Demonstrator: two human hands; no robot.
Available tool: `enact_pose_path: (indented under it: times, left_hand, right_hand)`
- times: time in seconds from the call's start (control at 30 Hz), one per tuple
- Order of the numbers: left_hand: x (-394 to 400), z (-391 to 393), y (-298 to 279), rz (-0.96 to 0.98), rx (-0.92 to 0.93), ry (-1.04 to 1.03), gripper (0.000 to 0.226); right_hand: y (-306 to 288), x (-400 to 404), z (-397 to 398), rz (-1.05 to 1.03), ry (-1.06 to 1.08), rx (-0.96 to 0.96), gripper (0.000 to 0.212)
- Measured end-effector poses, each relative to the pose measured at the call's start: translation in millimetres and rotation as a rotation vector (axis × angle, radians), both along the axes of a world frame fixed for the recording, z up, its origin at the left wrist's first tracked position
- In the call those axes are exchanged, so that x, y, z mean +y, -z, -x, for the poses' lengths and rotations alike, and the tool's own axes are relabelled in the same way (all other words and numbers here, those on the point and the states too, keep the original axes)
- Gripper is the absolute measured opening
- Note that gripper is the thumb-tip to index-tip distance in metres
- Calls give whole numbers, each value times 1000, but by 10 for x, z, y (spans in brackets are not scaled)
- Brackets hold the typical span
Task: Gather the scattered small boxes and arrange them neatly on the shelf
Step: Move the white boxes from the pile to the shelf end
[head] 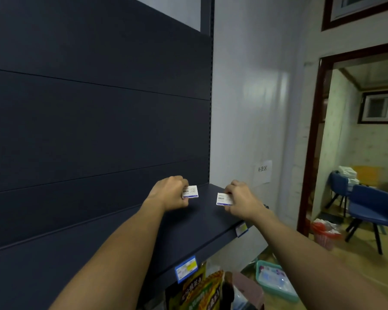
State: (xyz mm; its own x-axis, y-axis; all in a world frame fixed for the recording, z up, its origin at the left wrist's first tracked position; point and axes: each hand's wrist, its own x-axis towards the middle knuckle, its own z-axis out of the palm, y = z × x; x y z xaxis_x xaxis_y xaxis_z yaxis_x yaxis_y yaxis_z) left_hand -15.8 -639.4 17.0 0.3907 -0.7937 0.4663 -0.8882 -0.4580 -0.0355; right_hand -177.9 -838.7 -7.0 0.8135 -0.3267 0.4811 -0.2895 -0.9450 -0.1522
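Two small white boxes with printed labels are held over the dark blue shelf (202, 222). My left hand (169, 193) pinches one small white box (192, 191) near the back panel. My right hand (242, 200) pinches the other small white box (224, 199) closer to the shelf's right end. Both boxes stand on edge with their printed faces toward me, a short gap between them. Whether they touch the shelf surface I cannot tell.
The dark back panel (99, 130) rises behind the shelf. Price tags (186, 268) hang on its front edge. Yellow snack bags (202, 289) sit below. A teal basket (276, 280) lies on the floor. A doorway at right shows blue chairs (372, 211) and a red bin (324, 233).
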Motion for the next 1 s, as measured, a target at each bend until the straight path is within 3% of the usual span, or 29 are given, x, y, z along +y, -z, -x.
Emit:
enact_pose_path:
  times: [0.5, 1.0]
  left_hand:
    - [-1065, -974, -35, 33, 23, 24, 36]
    - [-1718, -1324, 243, 65, 74, -178, 40]
  right_hand:
    - [-24, -1104, -1064, -28, -36, -34, 35]
    - [198, -2064, -1924, -90, -290, -52, 32]
